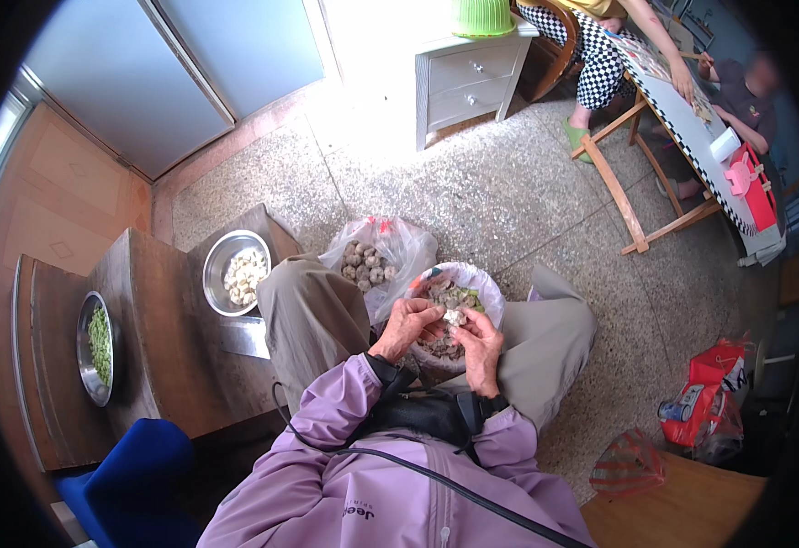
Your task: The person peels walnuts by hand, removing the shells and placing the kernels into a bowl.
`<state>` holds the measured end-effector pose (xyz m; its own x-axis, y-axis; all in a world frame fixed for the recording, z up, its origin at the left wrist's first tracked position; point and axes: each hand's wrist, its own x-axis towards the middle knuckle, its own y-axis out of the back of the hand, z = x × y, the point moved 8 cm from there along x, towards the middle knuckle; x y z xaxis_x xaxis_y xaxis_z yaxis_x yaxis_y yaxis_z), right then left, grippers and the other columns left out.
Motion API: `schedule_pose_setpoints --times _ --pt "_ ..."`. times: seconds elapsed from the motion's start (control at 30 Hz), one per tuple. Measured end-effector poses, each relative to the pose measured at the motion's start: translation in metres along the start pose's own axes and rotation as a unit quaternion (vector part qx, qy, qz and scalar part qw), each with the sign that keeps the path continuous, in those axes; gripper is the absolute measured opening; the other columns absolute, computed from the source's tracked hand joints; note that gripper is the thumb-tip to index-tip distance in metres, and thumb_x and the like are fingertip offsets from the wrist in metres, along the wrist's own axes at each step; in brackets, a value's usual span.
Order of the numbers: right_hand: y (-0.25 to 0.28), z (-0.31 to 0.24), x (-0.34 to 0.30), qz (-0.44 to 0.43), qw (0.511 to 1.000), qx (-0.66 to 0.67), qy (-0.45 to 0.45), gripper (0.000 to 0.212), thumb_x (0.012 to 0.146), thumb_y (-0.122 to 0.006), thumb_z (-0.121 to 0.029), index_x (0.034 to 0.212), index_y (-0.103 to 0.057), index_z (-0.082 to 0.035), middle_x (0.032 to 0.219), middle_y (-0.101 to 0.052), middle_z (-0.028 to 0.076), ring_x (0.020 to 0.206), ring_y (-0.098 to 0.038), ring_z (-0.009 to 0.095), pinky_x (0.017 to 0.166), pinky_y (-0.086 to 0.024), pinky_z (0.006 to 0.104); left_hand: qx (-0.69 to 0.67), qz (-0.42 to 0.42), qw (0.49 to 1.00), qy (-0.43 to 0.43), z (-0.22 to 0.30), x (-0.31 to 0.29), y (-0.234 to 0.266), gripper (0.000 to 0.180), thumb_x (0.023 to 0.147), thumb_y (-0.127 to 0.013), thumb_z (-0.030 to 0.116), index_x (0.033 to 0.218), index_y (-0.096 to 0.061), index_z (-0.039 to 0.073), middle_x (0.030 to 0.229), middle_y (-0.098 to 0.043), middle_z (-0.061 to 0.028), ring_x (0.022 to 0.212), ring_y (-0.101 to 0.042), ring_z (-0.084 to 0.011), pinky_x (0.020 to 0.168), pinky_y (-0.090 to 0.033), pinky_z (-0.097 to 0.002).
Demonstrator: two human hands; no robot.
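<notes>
- Garlic piece (454, 318), whitish, is pinched betw. our L hand (410, 324) and R hand (481, 349), just above the lined bin (493, 285) standing betw. our legs.
- Grip: thumb + fingertips of each hand drawn in close on it, next to no gap; exact contact pts too small to tell.
- Step in hand: peeling, we'd judge; can't tell how much skin is left on.
- Next move prob. calls for one hand steadying while the other's thumb works skin loose, all kept over the bin so we don't scatter bits; a light pinch should do, as a bare clove could get slippery.
- Bin: well loaded w/ dry brownish-grey peelings (438, 350), plus a green scrap (483, 300) nr the rim.
- Clear plastic bag (418, 245), just beyond the bin: a heap of whole bulbs (367, 265), so we reckon plenty's left to do.
- Steel bowl (219, 254), to our L on dark wooden furniture (166, 338): pale cloves (246, 277), looks like the peeled lot.
- 2nd bowl (86, 379), farther L: chopped greens (100, 347), apart from our work.
</notes>
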<state>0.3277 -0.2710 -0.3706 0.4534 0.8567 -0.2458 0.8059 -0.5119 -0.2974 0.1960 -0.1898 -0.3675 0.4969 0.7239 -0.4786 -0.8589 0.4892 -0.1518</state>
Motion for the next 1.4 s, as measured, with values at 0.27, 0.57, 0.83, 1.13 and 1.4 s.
schedule_pose_setpoints --times 0.27,0.57,0.83,1.13,1.4 --pt "-0.001 0.0 0.001 -0.011 0.997 -0.073 0.032 0.034 0.08 -0.065 0.005 0.114 -0.061 0.005 0.088 -0.065 0.005 0.071 -0.057 0.008 0.063 -0.047 0.0216 -0.091 -0.062 0.994 0.012 0.01 -0.005 -0.009 0.02 0.086 -0.064 0.011 0.1 -0.068 -0.004 0.08 -0.069 -0.0082 0.064 -0.064 -0.0116 0.057 -0.05 -0.0215" --pt "-0.008 -0.004 -0.001 -0.034 0.998 -0.055 0.009 0.025 0.084 -0.065 -0.002 0.108 -0.064 0.007 0.089 -0.062 0.005 0.073 -0.061 0.011 0.064 -0.05 0.0239 -0.047 -0.03 0.998 -0.035 0.011 -0.002 -0.003 0.022 0.077 -0.064 0.002 0.095 -0.069 -0.007 0.077 -0.068 -0.0068 0.059 -0.059 -0.0107 0.055 -0.048 -0.0235" --pt "-0.01 -0.002 -0.005 -0.053 0.997 -0.049 0.004 0.021 0.086 -0.065 -0.005 0.104 -0.065 0.007 0.088 -0.063 0.005 0.069 -0.06 0.011 0.062 -0.048 0.0228 0.031 -0.013 0.998 -0.05 0.011 -0.006 -0.006 0.016 0.076 -0.061 0.005 0.087 -0.067 -0.005 0.068 -0.062 -0.004 0.056 -0.056 -0.0097 0.053 -0.045 -0.0242" --pt "-0.003 0.015 -0.002 -0.03 0.989 0.105 -0.099 0.025 0.089 -0.066 -0.016 0.104 -0.066 0.004 0.081 -0.066 0.006 0.064 -0.06 0.012 0.056 -0.048 0.0241 -0.046 -0.013 0.999 -0.011 0.007 -0.005 -0.006 0.014 0.083 -0.058 0.009 0.086 -0.064 -0.002 0.066 -0.061 -0.0037 0.054 -0.057 -0.011 0.049 -0.044 -0.0229" --pt "-0.003 0.015 -0.002 -0.005 0.989 0.105 -0.104 0.024 0.091 -0.063 -0.017 0.105 -0.063 0.002 0.08 -0.065 0.005 0.063 -0.059 0.012 0.055 -0.047 0.0233 -0.158 -0.032 0.987 0.006 0.003 -0.002 -0.001 0.021 0.087 -0.053 0.009 0.097 -0.066 -0.004 0.076 -0.066 -0.0075 0.061 -0.061 -0.0126 0.054 -0.049 -0.0235"
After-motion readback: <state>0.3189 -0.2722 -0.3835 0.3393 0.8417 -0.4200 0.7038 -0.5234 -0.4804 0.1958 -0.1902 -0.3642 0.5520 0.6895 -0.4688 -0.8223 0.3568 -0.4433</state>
